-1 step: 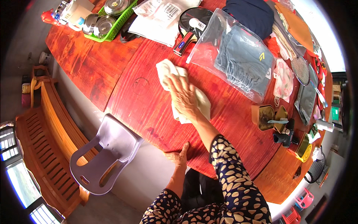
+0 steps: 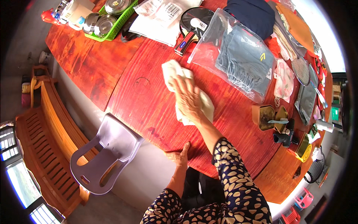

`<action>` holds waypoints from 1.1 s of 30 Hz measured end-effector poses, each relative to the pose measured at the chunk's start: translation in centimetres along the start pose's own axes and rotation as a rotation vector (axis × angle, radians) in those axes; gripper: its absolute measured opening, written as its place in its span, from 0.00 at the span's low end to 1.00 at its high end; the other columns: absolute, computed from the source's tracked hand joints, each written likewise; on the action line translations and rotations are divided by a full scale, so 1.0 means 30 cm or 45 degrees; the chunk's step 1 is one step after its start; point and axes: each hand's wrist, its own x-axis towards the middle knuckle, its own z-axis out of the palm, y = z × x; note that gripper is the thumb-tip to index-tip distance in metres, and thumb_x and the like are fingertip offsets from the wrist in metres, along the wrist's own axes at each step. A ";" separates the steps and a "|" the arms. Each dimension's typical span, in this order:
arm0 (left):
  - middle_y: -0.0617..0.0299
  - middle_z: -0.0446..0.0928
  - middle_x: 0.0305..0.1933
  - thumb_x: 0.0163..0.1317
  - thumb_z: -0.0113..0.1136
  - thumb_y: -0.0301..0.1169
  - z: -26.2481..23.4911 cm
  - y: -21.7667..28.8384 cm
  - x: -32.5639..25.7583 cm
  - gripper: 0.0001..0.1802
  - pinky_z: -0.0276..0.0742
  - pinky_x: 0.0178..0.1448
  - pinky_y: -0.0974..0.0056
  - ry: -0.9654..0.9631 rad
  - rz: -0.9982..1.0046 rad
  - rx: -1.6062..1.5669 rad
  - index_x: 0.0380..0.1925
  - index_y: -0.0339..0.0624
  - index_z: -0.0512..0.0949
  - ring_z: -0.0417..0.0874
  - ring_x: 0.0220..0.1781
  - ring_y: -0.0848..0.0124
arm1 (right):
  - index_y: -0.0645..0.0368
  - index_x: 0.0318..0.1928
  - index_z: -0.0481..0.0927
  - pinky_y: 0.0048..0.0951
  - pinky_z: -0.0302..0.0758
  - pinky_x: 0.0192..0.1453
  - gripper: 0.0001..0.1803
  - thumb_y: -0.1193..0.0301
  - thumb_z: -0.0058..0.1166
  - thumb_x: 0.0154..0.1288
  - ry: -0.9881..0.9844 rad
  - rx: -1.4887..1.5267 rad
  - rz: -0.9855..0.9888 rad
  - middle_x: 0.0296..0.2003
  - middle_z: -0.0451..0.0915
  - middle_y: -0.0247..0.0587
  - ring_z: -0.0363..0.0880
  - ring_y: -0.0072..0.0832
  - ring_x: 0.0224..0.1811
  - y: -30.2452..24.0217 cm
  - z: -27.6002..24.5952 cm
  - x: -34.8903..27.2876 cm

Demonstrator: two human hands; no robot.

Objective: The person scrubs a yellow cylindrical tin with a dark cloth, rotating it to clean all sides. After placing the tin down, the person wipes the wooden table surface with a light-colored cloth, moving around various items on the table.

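Observation:
My right hand (image 2: 188, 99) lies flat, palm down, on a crumpled white cloth (image 2: 169, 71) in the middle of a red wooden table (image 2: 149, 112). The cloth sticks out beyond my fingers on the far side and beside my wrist. My left hand (image 2: 181, 155) holds the near edge of the table, thumb on top and fingers hidden under the rim. Both forearms wear dark sleeves with a pale spotted pattern.
Beyond the cloth lie a clear plastic bag with grey clothing (image 2: 242, 56) and a black table-tennis bat (image 2: 194, 22). A green basket of steel pots (image 2: 112, 18) stands far left. Small brown boxes (image 2: 266, 115) sit at right. A grey plastic chair (image 2: 108, 153) and wooden bench (image 2: 41, 142) stand at left.

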 end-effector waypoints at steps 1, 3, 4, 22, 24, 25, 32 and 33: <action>0.45 0.48 0.69 0.31 0.86 0.49 -0.007 0.000 0.001 0.76 0.52 0.75 0.49 0.017 -0.004 0.004 0.70 0.36 0.38 0.53 0.72 0.54 | 0.49 0.66 0.67 0.44 0.69 0.53 0.29 0.71 0.47 0.63 0.046 -0.081 0.047 0.67 0.63 0.33 0.63 0.37 0.66 0.017 0.020 -0.041; 0.44 0.49 0.69 0.31 0.86 0.50 0.001 -0.003 0.001 0.77 0.51 0.76 0.50 0.004 0.001 0.014 0.70 0.36 0.38 0.53 0.72 0.54 | 0.49 0.68 0.65 0.46 0.66 0.52 0.32 0.71 0.47 0.61 0.068 -0.142 0.178 0.69 0.60 0.38 0.61 0.41 0.65 0.096 0.012 -0.152; 0.44 0.50 0.68 0.30 0.86 0.52 0.005 0.005 -0.003 0.77 0.52 0.75 0.49 0.018 -0.083 0.127 0.70 0.35 0.39 0.53 0.72 0.53 | 0.50 0.70 0.63 0.49 0.64 0.56 0.34 0.71 0.47 0.61 0.056 -0.194 0.275 0.72 0.57 0.38 0.59 0.43 0.68 0.129 0.013 -0.216; 0.38 0.57 0.66 0.25 0.88 0.49 -0.164 0.442 0.686 0.73 0.72 0.67 0.51 -0.082 -0.135 -0.092 0.66 0.38 0.47 0.66 0.66 0.50 | 0.55 0.68 0.66 0.44 0.63 0.61 0.31 0.69 0.49 0.62 -0.030 -0.075 -0.143 0.70 0.62 0.38 0.62 0.41 0.66 -0.186 0.155 0.056; 0.40 0.57 0.65 0.24 0.89 0.47 -0.165 0.389 0.738 0.72 0.75 0.64 0.52 -0.130 -0.196 -0.115 0.64 0.39 0.46 0.68 0.64 0.52 | 0.52 0.67 0.67 0.45 0.64 0.61 0.29 0.68 0.49 0.64 0.024 -0.057 -0.079 0.69 0.62 0.36 0.62 0.40 0.67 -0.192 0.171 0.165; 0.40 0.56 0.64 0.24 0.89 0.47 -0.169 0.362 0.758 0.73 0.74 0.65 0.52 -0.123 -0.213 -0.118 0.64 0.39 0.45 0.68 0.64 0.52 | 0.51 0.66 0.67 0.46 0.65 0.61 0.28 0.68 0.50 0.64 0.065 -0.092 -0.036 0.69 0.62 0.35 0.62 0.40 0.66 -0.200 0.182 0.219; 0.44 0.53 0.65 0.22 0.89 0.49 -0.143 0.312 0.761 0.76 0.65 0.71 0.51 -0.062 -0.245 -0.065 0.66 0.40 0.42 0.60 0.68 0.53 | 0.54 0.66 0.66 0.45 0.67 0.57 0.27 0.68 0.48 0.65 0.254 -0.157 0.029 0.67 0.63 0.37 0.63 0.42 0.64 -0.231 0.237 0.513; 0.44 0.53 0.65 0.22 0.89 0.49 -0.145 0.306 0.761 0.76 0.65 0.71 0.51 -0.063 -0.237 -0.072 0.66 0.41 0.42 0.60 0.68 0.53 | 0.54 0.66 0.67 0.45 0.67 0.57 0.27 0.68 0.47 0.66 0.253 -0.175 -0.005 0.67 0.63 0.37 0.63 0.42 0.64 -0.251 0.246 0.529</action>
